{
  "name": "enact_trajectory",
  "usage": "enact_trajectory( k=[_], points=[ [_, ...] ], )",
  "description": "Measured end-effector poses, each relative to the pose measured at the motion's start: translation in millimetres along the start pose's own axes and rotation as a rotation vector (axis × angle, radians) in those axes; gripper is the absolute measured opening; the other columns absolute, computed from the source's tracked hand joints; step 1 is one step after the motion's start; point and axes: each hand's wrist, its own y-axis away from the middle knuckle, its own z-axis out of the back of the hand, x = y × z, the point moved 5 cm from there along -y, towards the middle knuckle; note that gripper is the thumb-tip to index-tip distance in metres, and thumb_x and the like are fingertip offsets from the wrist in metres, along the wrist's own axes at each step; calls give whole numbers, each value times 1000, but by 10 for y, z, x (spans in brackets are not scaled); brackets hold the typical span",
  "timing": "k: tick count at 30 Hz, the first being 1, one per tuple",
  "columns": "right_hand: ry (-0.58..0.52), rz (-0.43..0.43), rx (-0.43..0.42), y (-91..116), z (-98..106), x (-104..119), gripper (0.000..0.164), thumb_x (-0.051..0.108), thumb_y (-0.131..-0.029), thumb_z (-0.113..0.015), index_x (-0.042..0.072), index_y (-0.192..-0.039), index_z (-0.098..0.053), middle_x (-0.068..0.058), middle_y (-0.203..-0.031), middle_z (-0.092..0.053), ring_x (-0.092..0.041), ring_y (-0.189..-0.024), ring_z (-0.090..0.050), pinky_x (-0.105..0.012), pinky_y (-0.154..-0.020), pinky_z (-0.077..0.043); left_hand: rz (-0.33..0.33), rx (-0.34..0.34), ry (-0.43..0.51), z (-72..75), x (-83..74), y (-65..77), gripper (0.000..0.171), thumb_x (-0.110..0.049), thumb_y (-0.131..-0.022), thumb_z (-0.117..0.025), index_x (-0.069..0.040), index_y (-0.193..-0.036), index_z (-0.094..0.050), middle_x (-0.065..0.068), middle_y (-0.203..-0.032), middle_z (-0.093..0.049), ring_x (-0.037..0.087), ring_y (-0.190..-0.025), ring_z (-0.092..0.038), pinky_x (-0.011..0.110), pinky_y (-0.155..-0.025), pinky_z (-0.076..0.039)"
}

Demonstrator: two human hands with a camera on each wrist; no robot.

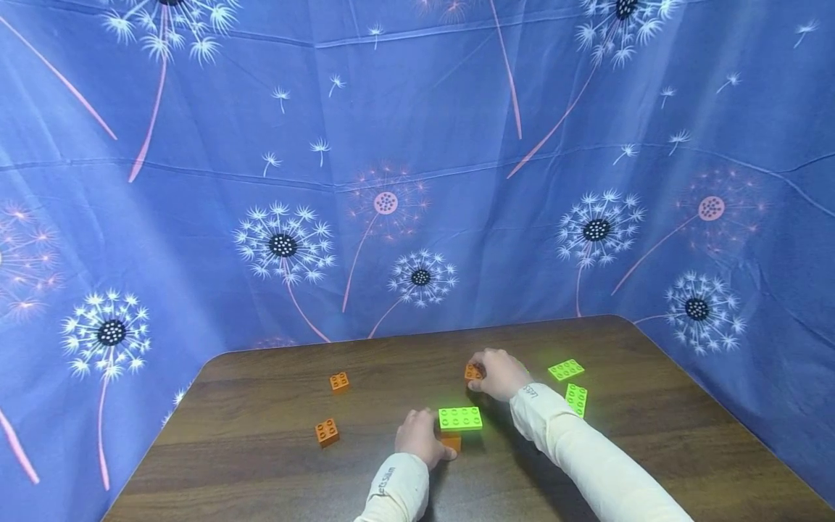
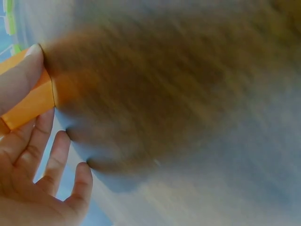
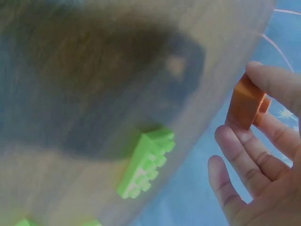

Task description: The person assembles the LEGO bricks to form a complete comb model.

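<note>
Near the front middle of the table, my left hand (image 1: 420, 438) grips an orange building block (image 1: 451, 440) between thumb and fingers. A lime-green block (image 1: 460, 418) with two rows of studs sits on top of that orange one. In the left wrist view the thumb lies along the side of the orange block (image 2: 35, 106). Farther back, my right hand (image 1: 501, 375) pinches a second orange block (image 1: 473, 372). The right wrist view shows this orange block (image 3: 245, 102) between thumb and fingertips, its studs turned toward the palm.
Two loose orange blocks stand at the left, a farther one (image 1: 339, 382) and a nearer one (image 1: 327, 432). Right of my right hand lie two lime-green blocks, one at the back (image 1: 566, 370) and one beside the sleeve (image 1: 577, 399). A blue dandelion-print cloth (image 1: 457, 181) hangs behind the wooden table (image 1: 261, 406).
</note>
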Motion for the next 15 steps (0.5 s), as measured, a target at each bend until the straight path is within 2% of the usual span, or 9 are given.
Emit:
enact_trajectory(
  k=[8, 15],
  points=[
    [-15, 97, -26, 33, 203, 138, 36, 18, -79, -87, 6, -109, -72, 2, -86, -63, -18, -78, -62, -42, -74, -55, 2, 5, -32, 11, -1, 5, 57, -18, -57, -98, -2, -106, -75, 11, -98, -69, 34, -97, -64, 52, -86, -52],
    [-61, 150, -23, 130, 354, 272, 40, 18, -79, -86, 4, -114, -72, 2, -91, -66, -16, -81, -62, -41, -77, -56, 7, 10, -24, 10, -2, 13, 56, -19, -57, -97, -4, -107, -75, 9, -97, -69, 32, -96, -63, 52, -87, -52]
  ],
)
